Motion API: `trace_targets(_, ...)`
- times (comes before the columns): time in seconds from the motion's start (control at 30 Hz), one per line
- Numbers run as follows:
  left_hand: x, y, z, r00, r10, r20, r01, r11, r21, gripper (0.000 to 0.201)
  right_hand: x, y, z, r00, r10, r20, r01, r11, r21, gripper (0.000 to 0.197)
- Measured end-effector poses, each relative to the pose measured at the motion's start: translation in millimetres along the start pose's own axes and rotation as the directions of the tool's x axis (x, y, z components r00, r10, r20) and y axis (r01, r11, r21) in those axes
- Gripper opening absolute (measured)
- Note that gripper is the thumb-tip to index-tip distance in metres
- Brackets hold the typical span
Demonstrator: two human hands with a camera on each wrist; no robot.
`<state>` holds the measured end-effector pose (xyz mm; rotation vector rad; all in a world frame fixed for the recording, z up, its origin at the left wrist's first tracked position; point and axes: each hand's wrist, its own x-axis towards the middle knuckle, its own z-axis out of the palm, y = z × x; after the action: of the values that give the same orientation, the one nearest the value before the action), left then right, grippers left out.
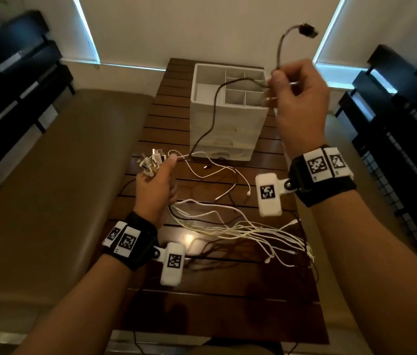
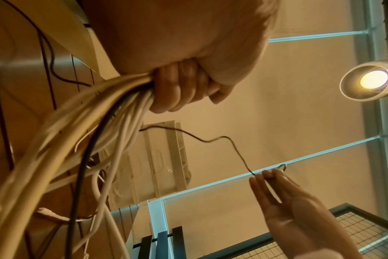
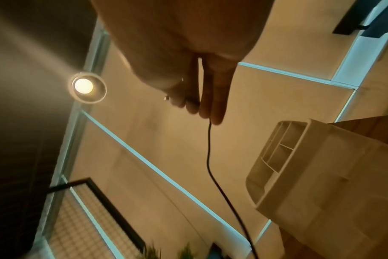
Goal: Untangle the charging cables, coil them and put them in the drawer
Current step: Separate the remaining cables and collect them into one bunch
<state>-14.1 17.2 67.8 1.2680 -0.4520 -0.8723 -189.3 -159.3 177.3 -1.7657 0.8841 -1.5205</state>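
My left hand (image 1: 160,175) grips a bundle of mostly white charging cables (image 1: 240,230) just below their USB plugs (image 1: 151,161), low over the table's left side. In the left wrist view its fingers (image 2: 179,87) curl round the bundle (image 2: 113,112). My right hand (image 1: 274,89) is raised in front of the white drawer unit (image 1: 225,129) and pinches a dark cable (image 1: 215,103). That cable's black USB plug (image 1: 308,30) sticks up above the hand. The dark cable (image 3: 208,157) hangs from my fingertips (image 3: 207,108) and runs down to the left hand's bundle. The unit's drawers look closed.
The cables' loose ends lie spread over the dark slatted wooden table (image 1: 228,311). A brown padded bench (image 1: 48,188) runs along the left. Dark furniture (image 1: 407,124) stands at the right and far left. The unit's top has open compartments (image 1: 243,83).
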Motion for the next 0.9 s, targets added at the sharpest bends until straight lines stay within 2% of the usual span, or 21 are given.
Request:
trace_targets(0.1, 1, 4, 7, 0.998, 0.051, 0.035, -0.052, 0.998, 0.019, 0.033, -36, 3, 4, 0.953, 0.038, 0.3, -0.004, 0.994, -0.111, 0.006)
trace_targets(0.17, 1, 7, 15, 0.994, 0.094, 0.059, -0.097, 0.994, 0.049, 0.028, -61, 9, 6, 0.902, 0.075, 0.425, -0.008, 0.987, -0.157, 0.007)
trace_targets(0.3, -5, 13, 33, 0.979, 0.114, 0.167, -0.139, 0.98, 0.145, 0.027, -96, 20, 7, 0.82, 0.005, 0.573, 0.108, 0.981, -0.163, 0.006)
trace_targets(0.4, -11, 13, 46, 0.968, 0.114, 0.223, -0.153, 0.974, 0.167, 0.024, -111, 29, 7, 0.74, 0.012, 0.672, 0.119, 0.982, -0.149, 0.01)
trace_targets(0.5, -9, 16, 48, 0.97, 0.124, 0.211, -0.157, 0.976, 0.151, 0.028, -120, 38, 1, 0.675, 0.138, 0.724, 0.039, 0.974, -0.222, 0.018)
trace_targets(0.6, -3, 15, 45, 0.967, 0.126, 0.223, -0.172, 0.965, 0.199, 0.024, -121, 43, -4, 0.609, 0.227, 0.76, 0.027, 0.952, -0.306, 0.01)
trace_targets(0.67, -3, 12, 45, 0.962, 0.137, 0.236, -0.187, 0.961, 0.205, 0.028, -119, 49, -5, 0.605, 0.242, 0.759, 0.039, 0.943, -0.332, 0.007)
trace_targets(0.73, -5, 11, 45, 0.962, 0.149, 0.228, -0.19, 0.967, 0.172, 0.033, -118, 57, -6, 0.623, 0.247, 0.742, 0.019, 0.944, -0.329, 0.006)
trace_targets(0.83, -3, 15, 43, 0.971, 0.158, 0.182, -0.185, 0.972, 0.145, 0.029, -115, 68, -11, 0.64, 0.295, 0.709, -0.047, 0.936, -0.348, 0.005)
trace_targets(0.9, 0, 15, 39, 0.971, 0.179, 0.157, -0.204, 0.966, 0.159, 0.032, -116, 74, -14, 0.615, 0.333, 0.714, -0.031, 0.916, -0.4, 0.005)
